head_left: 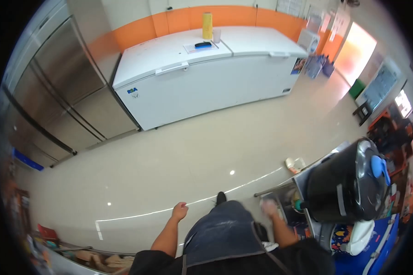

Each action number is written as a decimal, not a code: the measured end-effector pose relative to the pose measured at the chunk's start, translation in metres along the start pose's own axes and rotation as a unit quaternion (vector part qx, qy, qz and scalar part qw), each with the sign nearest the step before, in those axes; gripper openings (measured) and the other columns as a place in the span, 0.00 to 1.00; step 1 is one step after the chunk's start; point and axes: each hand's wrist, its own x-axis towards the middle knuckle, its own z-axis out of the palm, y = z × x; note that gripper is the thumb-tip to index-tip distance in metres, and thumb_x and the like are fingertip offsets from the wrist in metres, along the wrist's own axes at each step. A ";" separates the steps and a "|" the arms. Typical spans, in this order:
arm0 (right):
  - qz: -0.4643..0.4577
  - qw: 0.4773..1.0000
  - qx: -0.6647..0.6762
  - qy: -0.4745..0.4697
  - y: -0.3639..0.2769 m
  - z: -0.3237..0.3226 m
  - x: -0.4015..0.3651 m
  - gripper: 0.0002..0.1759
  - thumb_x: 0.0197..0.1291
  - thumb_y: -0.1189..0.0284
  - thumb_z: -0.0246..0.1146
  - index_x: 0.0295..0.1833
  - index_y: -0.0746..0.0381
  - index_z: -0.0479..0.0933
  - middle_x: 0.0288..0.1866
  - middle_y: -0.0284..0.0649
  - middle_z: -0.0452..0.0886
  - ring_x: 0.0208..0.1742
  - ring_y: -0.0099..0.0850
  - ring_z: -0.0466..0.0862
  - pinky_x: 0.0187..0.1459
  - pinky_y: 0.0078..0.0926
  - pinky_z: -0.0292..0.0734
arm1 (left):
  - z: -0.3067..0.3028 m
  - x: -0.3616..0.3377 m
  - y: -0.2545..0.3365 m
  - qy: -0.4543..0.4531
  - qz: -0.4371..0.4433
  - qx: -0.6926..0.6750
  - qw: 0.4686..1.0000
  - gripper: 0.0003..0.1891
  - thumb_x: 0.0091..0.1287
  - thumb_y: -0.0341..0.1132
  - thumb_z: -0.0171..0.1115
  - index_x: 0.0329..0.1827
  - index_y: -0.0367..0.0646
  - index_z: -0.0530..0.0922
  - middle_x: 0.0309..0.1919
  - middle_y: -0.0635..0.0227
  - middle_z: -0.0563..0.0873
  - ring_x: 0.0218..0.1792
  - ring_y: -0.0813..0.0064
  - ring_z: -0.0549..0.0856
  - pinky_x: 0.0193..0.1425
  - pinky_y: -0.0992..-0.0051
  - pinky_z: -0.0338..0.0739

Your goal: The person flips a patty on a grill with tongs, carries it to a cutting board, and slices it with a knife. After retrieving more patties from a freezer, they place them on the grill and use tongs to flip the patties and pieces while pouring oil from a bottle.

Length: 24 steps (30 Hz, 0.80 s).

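The left hand [180, 211] is loosely closed, nothing visible in it, while the right hand [269, 207], too blurred to tell its grip, is best kept clear of the metal stand's edge [300, 187] beside the black lidded container [330, 188].

1. The right hand [269, 207] is blurred; its fingers cannot be told apart, nor whether they hold anything.
2. The left hand [180, 211] is small and soft, its fingers partly hidden.
3. A dark apron [225, 233] hides the legs; one dark shoe [221, 198] shows only in part.
4. The black sleeves [153, 263] are cut off by the bottom edge.
5. The steel cabinet [64, 68] runs out of view at upper left.
6. Print on the wall papers [289, 7] is too small to read.
7. Clutter at lower left [108, 261] is blurred and cropped.
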 end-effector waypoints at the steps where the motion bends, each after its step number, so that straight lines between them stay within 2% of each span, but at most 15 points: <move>1: 0.049 0.997 0.058 -0.008 -0.021 -0.052 0.049 0.23 0.68 0.57 0.48 0.57 0.59 0.79 0.52 0.52 0.84 0.53 0.50 0.83 0.54 0.50 0.76 | -0.010 0.023 0.009 -0.008 -0.052 -0.025 0.998 0.23 0.60 0.41 0.64 0.56 0.38 0.79 0.49 0.54 0.87 0.51 0.62 0.86 0.57 0.68 0.79; 2: 0.063 0.986 0.155 -0.029 -0.062 -0.163 0.089 0.25 0.67 0.57 0.49 0.59 0.60 0.78 0.56 0.53 0.82 0.57 0.49 0.81 0.59 0.47 0.75 | -0.025 0.045 0.019 -0.008 -0.058 -0.013 0.998 0.23 0.60 0.41 0.64 0.56 0.38 0.79 0.49 0.54 0.87 0.51 0.62 0.86 0.57 0.68 0.79; 3: 0.061 0.973 0.221 -0.002 -0.070 -0.194 0.153 0.26 0.67 0.55 0.48 0.60 0.60 0.77 0.57 0.53 0.81 0.60 0.50 0.80 0.62 0.45 0.73 | -0.037 0.067 0.032 0.008 -0.060 -0.026 0.998 0.23 0.60 0.40 0.64 0.56 0.38 0.80 0.48 0.55 0.87 0.51 0.62 0.86 0.57 0.68 0.79; 4: 0.031 0.969 0.232 0.077 -0.079 -0.229 0.204 0.27 0.67 0.54 0.49 0.59 0.62 0.77 0.54 0.52 0.83 0.58 0.49 0.81 0.61 0.42 0.73 | -0.045 0.092 0.047 0.023 -0.059 -0.044 0.997 0.22 0.60 0.40 0.65 0.55 0.38 0.80 0.47 0.56 0.87 0.50 0.63 0.86 0.57 0.67 0.79; 6: 0.056 0.929 0.359 0.077 -0.125 -0.341 0.281 0.26 0.65 0.55 0.55 0.57 0.65 0.77 0.51 0.49 0.85 0.55 0.43 0.83 0.57 0.38 0.76 | -0.073 0.136 0.080 0.084 0.007 -0.018 0.996 0.20 0.60 0.37 0.65 0.55 0.39 0.80 0.47 0.58 0.86 0.49 0.63 0.86 0.56 0.67 0.79; 8: 0.024 0.890 0.446 0.097 -0.149 -0.384 0.383 0.25 0.63 0.59 0.61 0.57 0.67 0.76 0.49 0.47 0.84 0.53 0.35 0.83 0.54 0.32 0.77 | -0.097 0.189 0.110 0.126 -0.004 -0.034 0.991 0.20 0.61 0.35 0.66 0.55 0.39 0.79 0.48 0.59 0.85 0.48 0.65 0.86 0.54 0.68 0.80; 11: -0.010 0.884 0.443 0.151 -0.178 -0.446 0.506 0.26 0.61 0.61 0.65 0.57 0.67 0.75 0.50 0.45 0.83 0.51 0.32 0.82 0.52 0.29 0.77 | -0.138 0.276 0.198 0.159 -0.019 -0.045 0.986 0.20 0.62 0.34 0.65 0.57 0.39 0.78 0.52 0.58 0.84 0.47 0.68 0.85 0.51 0.70 0.80; 13: -0.061 0.828 0.504 0.238 -0.189 -0.467 0.595 0.27 0.57 0.58 0.68 0.57 0.63 0.74 0.47 0.45 0.83 0.51 0.40 0.83 0.54 0.36 0.76 | -0.167 0.366 0.248 0.212 0.069 -0.112 0.968 0.19 0.64 0.33 0.64 0.58 0.39 0.77 0.53 0.58 0.82 0.47 0.70 0.84 0.49 0.70 0.80; 15: -0.030 0.829 0.486 0.275 -0.197 -0.502 0.666 0.28 0.56 0.59 0.69 0.57 0.64 0.74 0.47 0.45 0.82 0.50 0.40 0.83 0.54 0.37 0.76 | -0.195 0.463 0.327 0.239 0.147 -0.113 0.953 0.20 0.65 0.32 0.63 0.59 0.38 0.75 0.54 0.57 0.80 0.46 0.68 0.83 0.49 0.70 0.80; 16: -0.009 0.834 0.459 0.306 -0.199 -0.524 0.702 0.29 0.55 0.60 0.70 0.57 0.66 0.73 0.46 0.45 0.82 0.50 0.40 0.82 0.53 0.37 0.76 | -0.210 0.521 0.362 0.251 0.195 -0.070 0.946 0.20 0.66 0.32 0.63 0.61 0.39 0.75 0.54 0.57 0.79 0.47 0.68 0.83 0.49 0.70 0.80; 17: -0.003 0.842 0.451 0.296 -0.199 -0.537 0.739 0.29 0.55 0.60 0.70 0.57 0.66 0.73 0.46 0.45 0.82 0.50 0.40 0.82 0.53 0.37 0.76 | -0.220 0.571 0.395 0.262 0.232 -0.031 0.936 0.21 0.66 0.33 0.63 0.62 0.39 0.74 0.54 0.58 0.78 0.47 0.67 0.83 0.49 0.71 0.80; 20: 0.035 0.840 0.429 0.331 -0.202 -0.589 0.851 0.34 0.54 0.60 0.72 0.60 0.70 0.70 0.51 0.50 0.79 0.51 0.43 0.82 0.54 0.37 0.76 | -0.241 0.720 0.498 0.254 0.208 -0.140 0.934 0.22 0.69 0.33 0.61 0.65 0.38 0.71 0.57 0.56 0.76 0.52 0.64 0.80 0.52 0.69 0.80; 21: 0.020 0.820 0.444 0.361 -0.202 -0.607 0.885 0.37 0.53 0.61 0.73 0.61 0.71 0.69 0.54 0.53 0.77 0.53 0.45 0.80 0.57 0.37 0.75 | -0.244 0.770 0.521 0.265 0.195 -0.161 0.931 0.23 0.69 0.34 0.60 0.66 0.38 0.71 0.59 0.55 0.75 0.54 0.63 0.80 0.53 0.69 0.80; 22: 0.009 0.798 0.461 0.389 -0.201 -0.622 0.918 0.39 0.52 0.61 0.74 0.63 0.73 0.67 0.57 0.56 0.75 0.56 0.48 0.79 0.59 0.37 0.73 | -0.251 0.806 0.552 0.280 0.189 -0.124 0.933 0.25 0.70 0.36 0.61 0.67 0.37 0.69 0.60 0.52 0.74 0.55 0.61 0.79 0.57 0.66 0.78; 24: 0.001 0.840 0.399 0.369 -0.191 -0.649 0.995 0.46 0.50 0.61 0.75 0.67 0.75 0.62 0.61 0.59 0.71 0.62 0.50 0.75 0.65 0.37 0.68 | -0.251 0.879 0.586 0.303 0.168 -0.074 0.935 0.26 0.70 0.37 0.61 0.68 0.37 0.69 0.61 0.50 0.74 0.56 0.58 0.79 0.61 0.63 0.76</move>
